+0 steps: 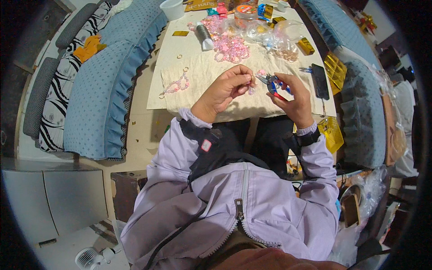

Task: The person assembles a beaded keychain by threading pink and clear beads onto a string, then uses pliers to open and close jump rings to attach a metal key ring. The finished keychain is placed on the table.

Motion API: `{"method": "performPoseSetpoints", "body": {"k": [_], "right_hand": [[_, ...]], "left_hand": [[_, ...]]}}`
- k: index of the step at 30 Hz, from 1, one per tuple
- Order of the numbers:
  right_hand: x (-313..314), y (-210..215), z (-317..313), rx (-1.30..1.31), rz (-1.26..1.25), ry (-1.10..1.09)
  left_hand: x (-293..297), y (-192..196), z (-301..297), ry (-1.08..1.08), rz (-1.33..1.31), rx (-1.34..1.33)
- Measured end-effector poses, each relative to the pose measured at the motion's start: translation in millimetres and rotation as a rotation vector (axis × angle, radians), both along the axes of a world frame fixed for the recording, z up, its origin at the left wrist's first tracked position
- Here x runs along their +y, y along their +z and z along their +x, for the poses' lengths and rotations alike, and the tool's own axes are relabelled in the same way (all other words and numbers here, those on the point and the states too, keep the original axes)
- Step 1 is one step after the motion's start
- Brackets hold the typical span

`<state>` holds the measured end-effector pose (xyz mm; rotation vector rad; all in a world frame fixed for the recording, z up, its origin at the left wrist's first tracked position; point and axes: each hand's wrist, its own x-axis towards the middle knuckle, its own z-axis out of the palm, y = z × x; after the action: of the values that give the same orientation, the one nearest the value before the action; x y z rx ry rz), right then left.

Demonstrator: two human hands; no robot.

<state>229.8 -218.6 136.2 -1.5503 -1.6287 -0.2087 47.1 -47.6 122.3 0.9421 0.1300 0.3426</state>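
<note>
Over the near part of the cloth, my left hand (225, 92) pinches a small pink beaded piece, with a few clear pink beads (251, 91) hanging below the fingertips. My right hand (294, 99) is closed round pliers (272, 83) with blue and red handles. Their metal jaws point left, close to the left fingertips; whether they touch the piece is too small to tell. Just above the jaws shows a bit of pink (261, 72). To the left lies a beaded strand (177, 84) with gold-coloured ring ends.
Farther back on the cloth-covered table (157, 96) are a heap of pink beaded strands (231, 48), a spool (204, 36), clear plastic bags (279, 38) and a white tub (173, 9). A phone (320, 81) lies at the right edge. Blue-covered sofas (105, 85) flank the table.
</note>
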Motion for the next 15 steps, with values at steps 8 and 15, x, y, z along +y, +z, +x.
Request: {"method": "performPoseSetpoints", "body": {"k": [8, 15], "right_hand": [[2.0, 3.0, -1.0, 0.040, -0.032, 0.033], [-0.2, 0.0, 3.1, 0.081, -0.094, 0.043]], "left_hand": [[-8.3, 4.2, -1.7, 0.104, 0.178, 0.050], [-8.2, 4.4, -2.2, 0.104, 0.206, 0.078]]}}
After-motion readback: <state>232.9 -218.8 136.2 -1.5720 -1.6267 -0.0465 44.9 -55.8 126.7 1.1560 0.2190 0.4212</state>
